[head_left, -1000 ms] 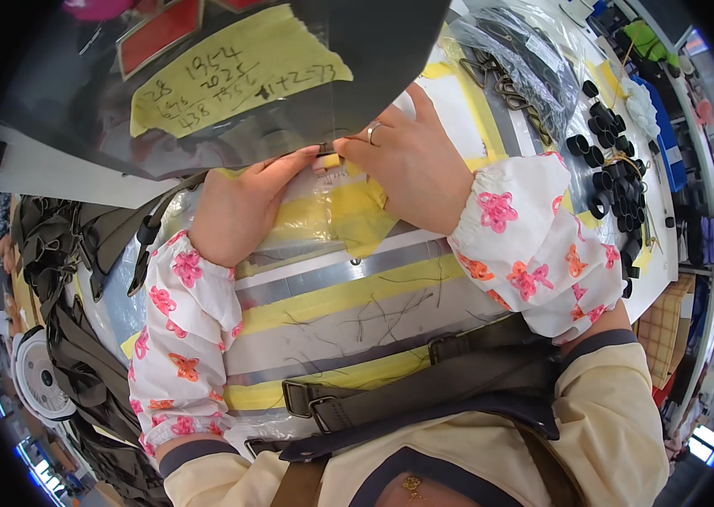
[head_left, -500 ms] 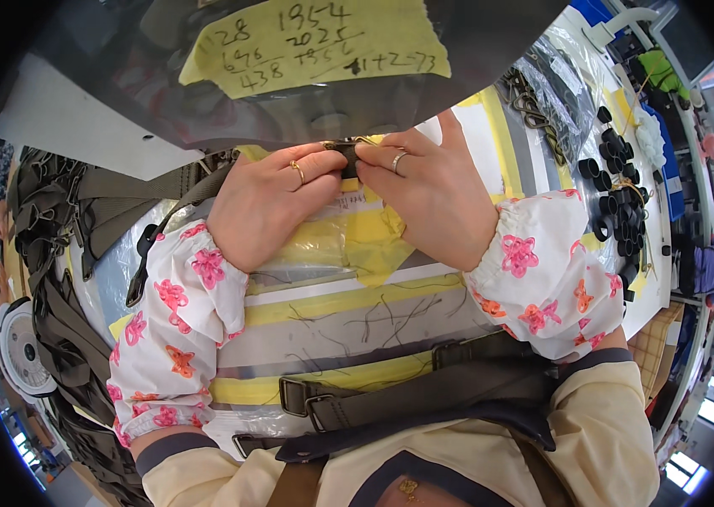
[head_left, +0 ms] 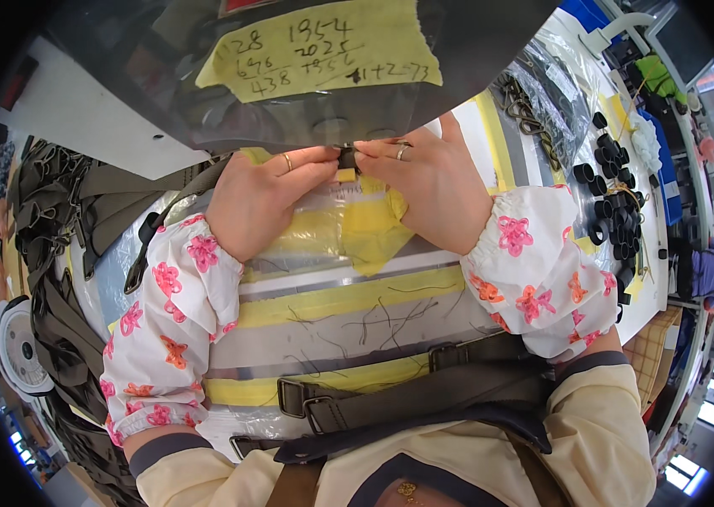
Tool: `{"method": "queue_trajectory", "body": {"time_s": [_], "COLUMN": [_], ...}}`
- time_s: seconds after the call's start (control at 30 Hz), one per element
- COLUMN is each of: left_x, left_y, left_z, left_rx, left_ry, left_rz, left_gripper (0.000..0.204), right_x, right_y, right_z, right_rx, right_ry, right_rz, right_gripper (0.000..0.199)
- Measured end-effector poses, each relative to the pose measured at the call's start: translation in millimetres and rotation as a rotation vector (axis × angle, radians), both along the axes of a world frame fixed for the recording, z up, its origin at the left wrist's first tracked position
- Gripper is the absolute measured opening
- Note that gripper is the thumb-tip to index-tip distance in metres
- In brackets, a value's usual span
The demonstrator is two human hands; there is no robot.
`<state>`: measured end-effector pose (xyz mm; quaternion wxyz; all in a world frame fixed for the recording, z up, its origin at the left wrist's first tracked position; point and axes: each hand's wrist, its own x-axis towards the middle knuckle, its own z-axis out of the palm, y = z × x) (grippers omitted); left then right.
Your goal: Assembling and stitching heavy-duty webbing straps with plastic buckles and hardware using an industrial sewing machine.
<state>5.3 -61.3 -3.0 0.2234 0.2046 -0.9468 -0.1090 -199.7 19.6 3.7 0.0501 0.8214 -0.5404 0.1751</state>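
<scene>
We're pinching dark webbing (head_left: 347,159) between left hand (head_left: 253,201) and right hand (head_left: 436,193), and an uneven tug could be skewing it

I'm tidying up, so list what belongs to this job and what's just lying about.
Job, apparently:
small dark piece, held between left fingers and right fingers
dark machine above them

Lying about, apparently:
loose threads
black rings, untouched, maybe supplies
pile of dark straps, maybe supplies too
</scene>
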Motion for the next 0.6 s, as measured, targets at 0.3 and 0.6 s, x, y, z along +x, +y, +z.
{"method": "queue_trajectory", "body": {"time_s": [0.3, 0.6], "left_x": [3.5, 24.8], "left_y": [-13.7, 4.7], "left_z": [-10.4, 21.5], "left_rx": [0.131, -0.045], "left_ry": [-0.081, -0.287], "left_rz": [0.09, 0.182], "left_gripper": [0.027, 0.032], "right_x": [0.0, -3.4], "right_y": [-11.2, -15.1], "right_z": [9.6, -3.5], "right_rx": [0.159, 0.057], "right_ry": [0.039, 0.029], "right_rz": [-0.082, -0.044], "right_gripper": [0.035, 0.027]}}
